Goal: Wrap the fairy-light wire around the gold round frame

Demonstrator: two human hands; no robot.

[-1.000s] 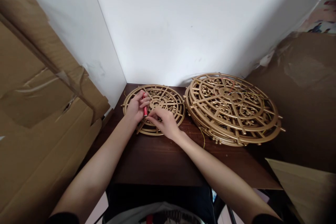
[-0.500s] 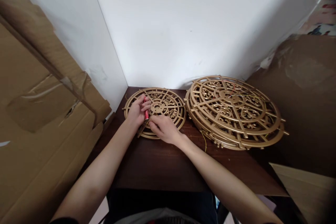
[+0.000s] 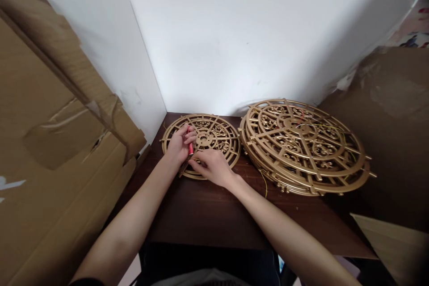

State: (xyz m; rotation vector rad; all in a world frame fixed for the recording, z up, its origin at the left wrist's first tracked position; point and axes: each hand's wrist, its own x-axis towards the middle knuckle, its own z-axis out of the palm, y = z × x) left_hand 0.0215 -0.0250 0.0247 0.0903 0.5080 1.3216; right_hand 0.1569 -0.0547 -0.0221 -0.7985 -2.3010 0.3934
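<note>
The left hand (image 3: 180, 146) hides part of the red rod (image 3: 191, 149) and of the gold disc (image 3: 209, 140), toward its 9 o'clock; the right hand (image 3: 215, 167) covers its 5 o'clock, fingertip contact too small to tell. Cardboard (image 3: 83, 196) runs out of frame at 9 o'clock.

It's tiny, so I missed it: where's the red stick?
The red stick is left of centre in the head view, in the left hand, over the left gold disc.

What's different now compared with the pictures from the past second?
The view shifted, so everything sits slightly lower and further right. The right hand's fingertips appear to have slipped slightly below the end of the red tube. Nothing visibly grabbed or released: the left hand still holds that tube; the gold grille and stack stay put.
</note>
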